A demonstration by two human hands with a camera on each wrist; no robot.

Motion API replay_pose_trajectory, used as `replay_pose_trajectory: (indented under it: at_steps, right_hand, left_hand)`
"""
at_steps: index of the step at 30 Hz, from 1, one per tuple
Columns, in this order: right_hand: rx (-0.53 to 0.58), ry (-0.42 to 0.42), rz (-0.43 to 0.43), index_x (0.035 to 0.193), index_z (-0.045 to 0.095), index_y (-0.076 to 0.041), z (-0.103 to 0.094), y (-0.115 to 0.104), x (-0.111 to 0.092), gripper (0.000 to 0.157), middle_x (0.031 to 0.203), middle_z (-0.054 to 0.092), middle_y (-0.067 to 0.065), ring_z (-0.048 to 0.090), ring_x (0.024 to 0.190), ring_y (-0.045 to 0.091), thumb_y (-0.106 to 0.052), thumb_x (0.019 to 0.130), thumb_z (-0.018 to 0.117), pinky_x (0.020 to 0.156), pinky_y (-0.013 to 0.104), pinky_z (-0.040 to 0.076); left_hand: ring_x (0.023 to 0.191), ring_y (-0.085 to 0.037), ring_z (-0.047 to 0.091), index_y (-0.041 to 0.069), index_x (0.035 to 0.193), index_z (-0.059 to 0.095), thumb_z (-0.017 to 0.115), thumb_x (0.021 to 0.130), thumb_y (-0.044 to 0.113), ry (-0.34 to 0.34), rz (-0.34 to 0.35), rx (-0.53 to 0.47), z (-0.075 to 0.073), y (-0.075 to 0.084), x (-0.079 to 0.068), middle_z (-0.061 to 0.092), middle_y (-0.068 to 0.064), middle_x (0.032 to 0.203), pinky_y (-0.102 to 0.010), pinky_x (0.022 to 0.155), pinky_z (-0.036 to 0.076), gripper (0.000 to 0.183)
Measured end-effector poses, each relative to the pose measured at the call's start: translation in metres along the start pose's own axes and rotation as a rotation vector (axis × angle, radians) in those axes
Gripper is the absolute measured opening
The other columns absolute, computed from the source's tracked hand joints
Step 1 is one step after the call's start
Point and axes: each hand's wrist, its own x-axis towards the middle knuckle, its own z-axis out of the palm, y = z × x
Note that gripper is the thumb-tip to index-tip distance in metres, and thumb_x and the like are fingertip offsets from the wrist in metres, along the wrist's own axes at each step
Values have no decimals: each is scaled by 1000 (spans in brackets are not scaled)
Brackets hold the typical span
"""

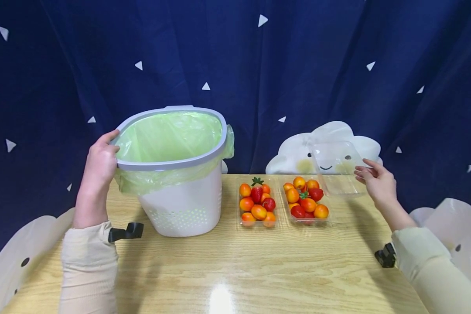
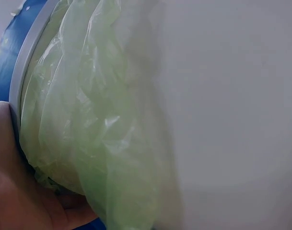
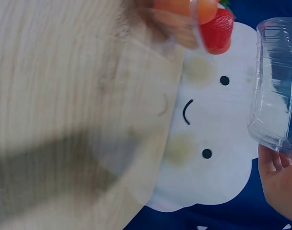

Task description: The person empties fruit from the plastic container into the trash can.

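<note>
My left hand (image 1: 102, 159) grips the left side of the rim of a white trash bin (image 1: 180, 209), which stands on the table. A pale green bag (image 1: 168, 135) lines the bin and folds over its grey rim. In the left wrist view the thumb lies on the rim and the other fingers are partly behind the bag (image 2: 112, 143). At the right, my right hand (image 1: 380, 182) pinches the edge of a clear plastic tray (image 3: 275, 86), held up off the table. Nothing shows inside that tray.
Left of the raised tray, two clear boxes of fruit (image 1: 257, 205) (image 1: 306, 205) stand side by side on the wooden table (image 1: 259, 270), holding orange fruits and strawberries. Behind them hangs a dark blue curtain (image 1: 235, 52) with a white cloud shape (image 1: 290, 152) on it.
</note>
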Motion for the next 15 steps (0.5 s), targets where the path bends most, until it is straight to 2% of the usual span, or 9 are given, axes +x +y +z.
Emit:
replay_pose_trajectory:
  at_steps: [10,15]
  right_hand:
    - [-244,39,49,123,45,-19,-7,-15,-29,43,100,61,-1,59,83,6,-30,82,51,63,16,46]
    - [-284,33,96,125,43,-20,-10,-17,-39,43,100,60,-5,58,82,2,-30,84,48,63,15,45]
  left_hand:
    - [112,-29,29,0,133,24,21,87,8,-6,-11,-17,0,2,-2,25,-19,134,-42,96,22,47]
    - [114,-30,29,0,133,24,21,86,8,2,-1,-18,1,1,-1,25,-19,134,-42,97,21,47]
